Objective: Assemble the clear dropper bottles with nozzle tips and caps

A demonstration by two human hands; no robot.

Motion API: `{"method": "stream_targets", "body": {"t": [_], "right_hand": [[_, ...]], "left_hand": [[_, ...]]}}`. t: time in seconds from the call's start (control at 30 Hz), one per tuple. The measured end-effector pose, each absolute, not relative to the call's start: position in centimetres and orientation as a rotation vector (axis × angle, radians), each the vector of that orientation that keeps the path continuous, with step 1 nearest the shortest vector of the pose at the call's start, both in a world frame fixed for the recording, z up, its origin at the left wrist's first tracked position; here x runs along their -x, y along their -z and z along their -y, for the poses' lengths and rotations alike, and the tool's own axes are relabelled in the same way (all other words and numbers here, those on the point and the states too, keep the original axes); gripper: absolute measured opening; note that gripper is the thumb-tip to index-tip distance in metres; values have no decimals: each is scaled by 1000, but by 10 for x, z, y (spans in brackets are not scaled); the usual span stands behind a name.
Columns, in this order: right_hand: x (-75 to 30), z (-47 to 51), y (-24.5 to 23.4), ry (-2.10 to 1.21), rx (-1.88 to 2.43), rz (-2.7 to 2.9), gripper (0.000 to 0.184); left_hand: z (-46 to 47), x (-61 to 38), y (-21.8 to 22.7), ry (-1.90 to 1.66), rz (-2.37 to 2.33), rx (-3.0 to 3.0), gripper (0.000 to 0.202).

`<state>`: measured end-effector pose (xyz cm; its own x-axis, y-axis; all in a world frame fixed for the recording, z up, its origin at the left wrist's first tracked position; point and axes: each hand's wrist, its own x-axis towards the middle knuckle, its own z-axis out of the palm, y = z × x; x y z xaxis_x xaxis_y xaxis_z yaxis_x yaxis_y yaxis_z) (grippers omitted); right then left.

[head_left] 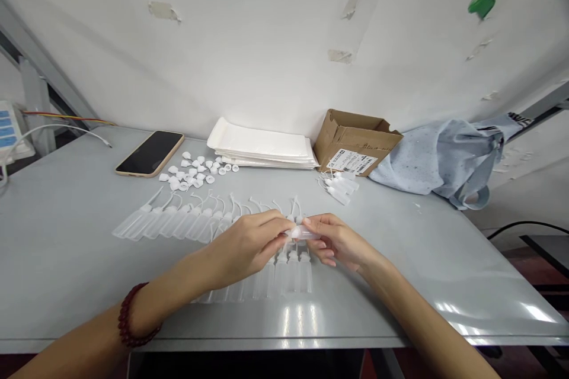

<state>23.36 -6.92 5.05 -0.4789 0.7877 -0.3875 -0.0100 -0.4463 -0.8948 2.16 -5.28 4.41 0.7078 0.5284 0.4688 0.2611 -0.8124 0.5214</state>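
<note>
Between my two hands lies a small clear plastic bottle (306, 233), held sideways above the table. My right hand (335, 238) is closed round its body. At its white top end, the fingers of my left hand (251, 246) pinch together; whether a cap is in them is hidden. Behind and below my hands are rows of similar clear bottles (166, 222) with thin white tubes at their tops. The front row (293, 272) is partly covered by my left hand. Loose white caps (191, 174) are scattered beyond the left rows.
A phone (150, 154) lies at the back left. Stacked white envelopes (264, 145) stand against the wall. An open cardboard box (355, 145) is at the back right, with several bottles (340, 188) before it. Beside it rests a pale blue cloth bag (427, 157).
</note>
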Motion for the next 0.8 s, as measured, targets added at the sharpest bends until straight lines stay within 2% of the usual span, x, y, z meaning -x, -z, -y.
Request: {"method": "stream_targets", "body": {"t": [0.07,0.17,0.37,0.53,0.63,0.8], "right_hand": [[-241,63,-49,-1697,1247,1329,37],[-262,48,-43,-1016,1449,1438,39],[-311,15,-17,-311,1600,1372,38],[-320,-1,0,-22,1594,1481,30],[-317,0,-1,77,1581,1512,30],[-303,17,-14,263,1497,1648,29]], "left_hand": [[46,-19,-46,-974,-637,-2436,18],[33,-10,-51,-1118,-839,-2356,16],[-8,34,-59,-1138,-1563,-2117,21],[-36,69,-52,-746,-1924,-2251,27],[-42,72,-45,-521,-1924,-2440,32],[-44,66,-33,-371,-1850,-2538,34]]}}
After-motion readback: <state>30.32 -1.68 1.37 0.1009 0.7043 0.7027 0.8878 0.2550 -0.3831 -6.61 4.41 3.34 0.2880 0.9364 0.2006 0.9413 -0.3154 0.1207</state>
